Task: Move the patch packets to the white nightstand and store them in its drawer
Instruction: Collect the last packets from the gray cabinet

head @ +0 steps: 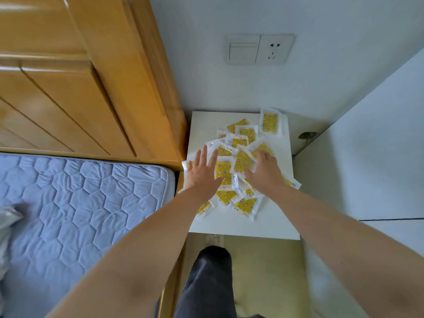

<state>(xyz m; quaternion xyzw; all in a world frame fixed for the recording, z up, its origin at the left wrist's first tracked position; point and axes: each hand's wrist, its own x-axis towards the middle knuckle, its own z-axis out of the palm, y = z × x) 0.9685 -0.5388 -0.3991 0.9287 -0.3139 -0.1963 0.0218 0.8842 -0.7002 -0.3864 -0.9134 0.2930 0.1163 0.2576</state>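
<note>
Several yellow-and-white patch packets (241, 157) lie scattered in a loose heap on the top of the white nightstand (241, 226). One packet (270, 121) lies apart at the back right corner. My left hand (203, 169) lies flat with straight, spread fingers on the left side of the heap. My right hand (263, 169) rests palm down on the heap's right side, fingers slightly bent over the packets. The nightstand's drawer is not visible from above.
A wooden headboard (91, 76) and a bed with a pale blue quilted mattress (80, 203) stand to the left. A white wall with a switch and socket (259, 49) is behind, a white cabinet side (367, 157) to the right. My dark trouser leg (208, 283) stands before the nightstand.
</note>
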